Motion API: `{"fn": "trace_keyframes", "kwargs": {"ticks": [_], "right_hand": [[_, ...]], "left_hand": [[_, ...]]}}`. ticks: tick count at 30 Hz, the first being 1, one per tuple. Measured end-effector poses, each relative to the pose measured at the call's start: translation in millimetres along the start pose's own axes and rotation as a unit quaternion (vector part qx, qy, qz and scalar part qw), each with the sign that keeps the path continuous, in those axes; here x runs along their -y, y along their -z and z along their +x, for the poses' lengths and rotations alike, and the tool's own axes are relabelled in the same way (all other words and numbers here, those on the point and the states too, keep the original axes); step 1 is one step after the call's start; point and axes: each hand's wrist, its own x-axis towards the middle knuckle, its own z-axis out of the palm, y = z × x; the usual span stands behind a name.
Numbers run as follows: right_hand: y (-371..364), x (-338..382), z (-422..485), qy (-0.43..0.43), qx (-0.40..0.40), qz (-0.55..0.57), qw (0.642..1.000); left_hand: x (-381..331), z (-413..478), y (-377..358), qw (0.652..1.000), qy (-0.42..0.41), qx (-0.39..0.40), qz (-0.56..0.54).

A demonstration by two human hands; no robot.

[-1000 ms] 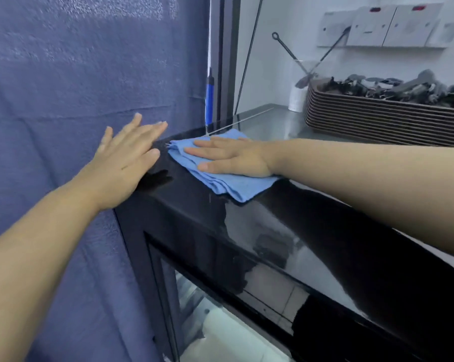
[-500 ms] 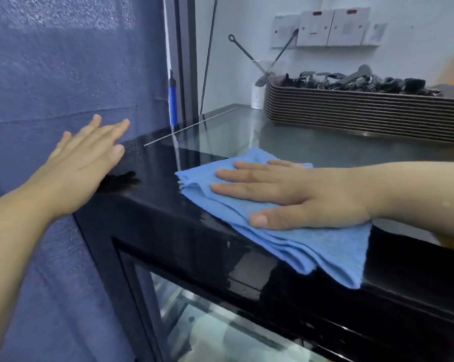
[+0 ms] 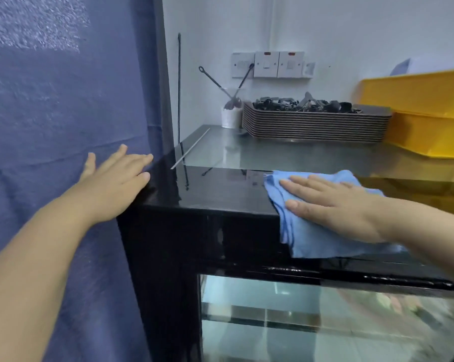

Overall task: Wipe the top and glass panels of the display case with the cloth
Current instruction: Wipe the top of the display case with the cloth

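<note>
The display case has a glossy black top (image 3: 215, 189) and a glass front panel (image 3: 312, 317) below a black frame. A folded blue cloth (image 3: 307, 239) lies on the top near its front edge and hangs a little over it. My right hand (image 3: 333, 205) presses flat on the cloth with straight fingers. My left hand (image 3: 111, 184) rests flat with straight fingers on the case's left corner, beside the blue curtain.
A blue curtain (image 3: 51, 126) hangs close on the left. Behind the case, a steel counter (image 3: 286, 152) carries a stack of brown trays (image 3: 314, 126) holding dark clips, a white cup with utensils (image 3: 230, 116) and yellow bins (image 3: 424, 121). Wall sockets (image 3: 270, 64) sit above.
My right hand has slid the cloth rightward along the black top, away from the left corner. My left hand has stayed on that corner. The view has swung right, showing the yellow bins.
</note>
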Motion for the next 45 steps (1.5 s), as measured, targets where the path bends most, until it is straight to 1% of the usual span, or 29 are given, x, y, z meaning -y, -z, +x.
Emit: {"fn": "trace_keyframes", "kwargs": {"ticks": [1, 3, 5, 7, 9, 11, 12, 13, 15, 16, 17, 19, 20, 23, 25, 28, 31, 32, 33, 36, 37, 38, 39, 41, 42, 45], "right_hand": [[2, 24, 15, 0.007, -0.012, -0.006, 1.0], [5, 65, 51, 0.032, -0.021, -0.015, 0.999], [5, 99, 73, 0.049, -0.029, -0.023, 0.998], [5, 120, 90, 0.062, -0.034, -0.007, 0.997], [3, 125, 94, 0.083, -0.03, -0.015, 0.996], [2, 104, 85, 0.1, -0.029, -0.021, 0.994], [2, 89, 74, 0.101, -0.024, -0.007, 0.995], [3, 70, 61, 0.088, -0.02, 0.034, 0.995], [4, 33, 34, 0.038, -0.015, 0.165, 0.985], [5, 26, 25, 0.011, -0.013, 0.196, 0.98], [5, 21, 23, -0.014, -0.008, 0.176, 0.984], [4, 24, 42, -0.045, 0.007, 0.06, 0.997], [5, 33, 55, -0.052, 0.004, 0.024, 0.998], [8, 68, 100, -0.046, -0.023, 0.004, 0.999], [12, 100, 121, -0.02, -0.031, -0.003, 0.999], [13, 142, 138, 0.052, -0.014, 0.014, 0.998], [11, 142, 127, 0.132, -0.013, 0.005, 0.991], [8, 130, 118, 0.135, -0.015, -0.002, 0.991], [4, 114, 108, 0.118, -0.017, -0.003, 0.993], [3, 67, 89, 0.003, -0.021, 0.03, 0.999], [7, 61, 92, -0.027, -0.013, 0.02, 0.999], [11, 60, 101, -0.035, -0.005, 0.009, 0.999], [16, 64, 115, -0.027, -0.009, 0.006, 1.0], [20, 89, 143, 0.003, -0.025, -0.032, 0.999], [22, 109, 154, 0.019, -0.027, -0.019, 0.999], [19, 149, 161, 0.119, -0.01, -0.002, 0.993]], "left_hand": [[7, 2, -2, 1.0, 0.012, 0.021, -0.008], [10, 1, -4, 0.997, 0.031, 0.031, -0.06], [11, 3, -7, 0.995, 0.028, 0.024, -0.088], [14, 4, -9, 0.994, 0.022, 0.008, -0.106], [15, -1, -9, 0.982, 0.022, -0.017, -0.185], [15, -12, -9, 0.965, 0.017, -0.038, -0.26], [15, -19, -9, 0.963, 0.014, -0.044, -0.267], [15, -25, -10, 0.965, 0.009, -0.051, -0.256], [18, -36, -11, 0.975, -0.009, -0.066, -0.212], [22, -41, -12, 0.98, -0.02, -0.077, -0.183], [25, -47, -13, 0.984, -0.034, -0.09, -0.152], [31, -61, -17, 0.987, -0.064, -0.115, -0.087], [34, -68, -21, 0.987, -0.078, -0.127, -0.058], [37, -86, -39, 0.978, -0.104, -0.178, 0.027], [37, -91, -55, 0.971, -0.091, -0.214, 0.059], [24, -93, -88, 0.957, -0.08, -0.27, 0.066], [11, -89, -120, 0.943, -0.091, -0.313, 0.061], [8, -85, -127, 0.939, -0.088, -0.329, 0.057], [5, -82, -132, 0.934, -0.086, -0.343, 0.042], [-3, -74, -141, 0.92, -0.127, -0.37, -0.002], [-6, -72, -144, 0.917, -0.143, -0.372, -0.009], [-9, -69, -148, 0.913, -0.155, -0.378, -0.015], [-11, -65, -151, 0.909, -0.158, -0.386, -0.018], [-13, -56, -158, 0.9, -0.149, -0.409, -0.018], [-11, -54, -160, 0.896, -0.145, -0.42, -0.008], [-6, -50, -162, 0.881, -0.162, -0.445, 0.007]]}}
